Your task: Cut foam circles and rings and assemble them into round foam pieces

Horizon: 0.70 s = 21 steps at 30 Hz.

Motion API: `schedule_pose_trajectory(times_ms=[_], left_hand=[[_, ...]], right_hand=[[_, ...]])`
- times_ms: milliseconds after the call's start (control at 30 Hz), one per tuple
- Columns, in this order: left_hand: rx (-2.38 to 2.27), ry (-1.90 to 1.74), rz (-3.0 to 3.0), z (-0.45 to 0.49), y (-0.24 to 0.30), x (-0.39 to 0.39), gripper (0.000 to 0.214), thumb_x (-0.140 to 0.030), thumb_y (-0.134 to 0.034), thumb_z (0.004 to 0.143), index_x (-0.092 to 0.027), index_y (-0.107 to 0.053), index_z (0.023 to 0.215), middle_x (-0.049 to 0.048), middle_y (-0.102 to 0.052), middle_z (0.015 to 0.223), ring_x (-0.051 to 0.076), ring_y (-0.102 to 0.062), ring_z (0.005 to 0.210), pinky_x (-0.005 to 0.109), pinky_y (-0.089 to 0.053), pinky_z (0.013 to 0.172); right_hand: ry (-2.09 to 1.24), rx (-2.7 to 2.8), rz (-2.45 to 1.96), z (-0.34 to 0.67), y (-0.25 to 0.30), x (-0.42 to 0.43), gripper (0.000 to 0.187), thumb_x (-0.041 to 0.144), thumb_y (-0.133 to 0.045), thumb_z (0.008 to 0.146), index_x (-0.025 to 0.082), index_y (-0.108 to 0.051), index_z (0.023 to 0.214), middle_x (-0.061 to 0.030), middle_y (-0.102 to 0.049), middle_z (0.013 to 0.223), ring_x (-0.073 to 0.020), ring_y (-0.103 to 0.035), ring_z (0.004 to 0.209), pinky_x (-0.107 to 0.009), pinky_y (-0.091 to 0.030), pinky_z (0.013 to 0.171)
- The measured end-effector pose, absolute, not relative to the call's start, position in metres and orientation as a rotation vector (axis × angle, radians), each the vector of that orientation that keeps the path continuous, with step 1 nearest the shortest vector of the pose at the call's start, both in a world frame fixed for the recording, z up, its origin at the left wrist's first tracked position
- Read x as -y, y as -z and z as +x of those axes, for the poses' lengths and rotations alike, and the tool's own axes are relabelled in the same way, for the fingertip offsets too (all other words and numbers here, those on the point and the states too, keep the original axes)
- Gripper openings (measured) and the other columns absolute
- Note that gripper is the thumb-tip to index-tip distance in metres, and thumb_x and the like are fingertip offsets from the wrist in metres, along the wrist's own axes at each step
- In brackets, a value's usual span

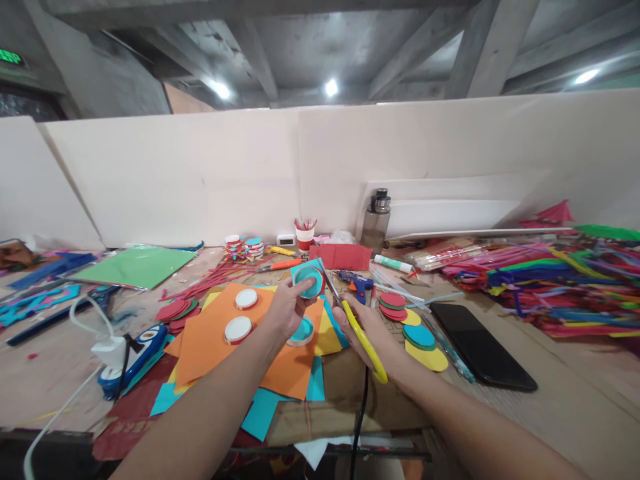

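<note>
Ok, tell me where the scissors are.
In the head view, the yellow-handled scissors are in the right hand, just right of the blue paper the left hand holds.

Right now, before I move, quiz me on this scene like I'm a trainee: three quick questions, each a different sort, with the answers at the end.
1. Multiple choice: what is in the right grip?
A) glue gun
B) scissors
C) glue stick

2. True or false: the green sheet lies to the right of the scissors.

3. Fill in the colour: the round piece in the left grip has a ____ face inside its rim.

Key:
1. B, scissors.
2. False; the green sheet lies to their left.
3. Blue, a turquoise shade.
</note>
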<state>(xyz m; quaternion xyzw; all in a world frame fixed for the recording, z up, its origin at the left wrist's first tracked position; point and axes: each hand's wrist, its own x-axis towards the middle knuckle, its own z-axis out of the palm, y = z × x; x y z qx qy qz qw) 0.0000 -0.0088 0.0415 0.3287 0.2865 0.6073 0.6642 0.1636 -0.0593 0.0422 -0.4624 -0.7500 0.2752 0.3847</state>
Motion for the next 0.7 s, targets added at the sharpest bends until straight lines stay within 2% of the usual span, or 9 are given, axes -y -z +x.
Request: schedule_pose_trajectory(times_ms=[333,533,700], left_hand=[[-0.651,-1.341,0.818,0.0015,-0.0388,0.0081,0.036,-0.028,-0.086,0.054,-0.014,-0.062,0.077,-0.0012,-0.065,0.069,0.009,-0.059,0.061,0.022,-0.046,0.059],[-0.662,-1.336,0.846,-0.0001,-0.0402,0.0085,0.035,-0.028,-0.086,0.053,-0.014,-0.062,0.076,-0.0013,-0.064,0.069,0.009,-0.057,0.06,0.022,-0.045,0.059],[-0.66,-1.324,0.89,-0.0038,-0.042,0.0062,0.035,-0.027,-0.085,0.053,-0.015,-0.062,0.077,-0.0003,-0.065,0.068,0.011,-0.061,0.064,0.022,-0.045,0.059]], right_hand=[[-0.682,1.909,-1.118,0.1639,-0.0377,0.056,0.029,0.047,-0.048,0.089,0.018,-0.05,0.092,0.0003,-0.052,0.077,-0.0131,-0.045,0.07,-0.024,-0.039,0.063],[-0.653,1.917,-1.147,0.1647,-0.0416,0.0577,0.031,0.048,-0.048,0.089,0.018,-0.053,0.094,0.0007,-0.052,0.075,-0.0131,-0.046,0.068,-0.023,-0.037,0.059],[-0.666,1.941,-1.195,0.1669,-0.0416,0.0582,0.029,0.048,-0.049,0.088,0.019,-0.052,0.089,0.0038,-0.045,0.067,-0.0105,-0.039,0.061,-0.022,-0.033,0.055]])
